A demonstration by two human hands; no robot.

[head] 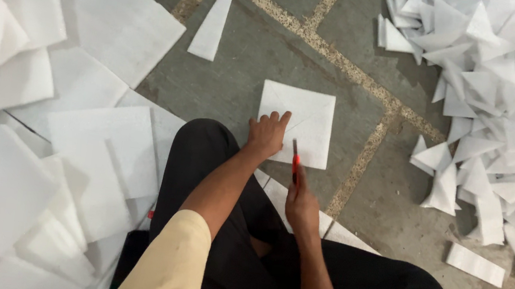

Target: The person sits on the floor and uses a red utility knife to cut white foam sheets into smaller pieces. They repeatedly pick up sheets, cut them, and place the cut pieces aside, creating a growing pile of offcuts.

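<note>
Head view, one item per line.

Left hand (266, 134): fingers spread flat, pressing the near-left corner of the square (297, 122), apparently to pin it against the floor (240, 76) while it is cut.

Square: white foam sheet, flat on the floor just ahead of the knees, a faint diagonal line running across it.

Right hand (300, 203): fingers closed round an orange knife (295, 163), blade tip at the square's near edge, close beside the left hand, angled along the diagonal.

Stack (72, 140): large white sheets, overlapping, on the person's left, within reach of the left arm.

Pile (509, 98): white triangles heaped at the right, well apart from the square.

Strips: one strip (212, 24) lies ahead on the floor, another strip (476, 264) near the pile's foot.

Offcuts (333, 226): white pieces tucked under the right leg.
</note>
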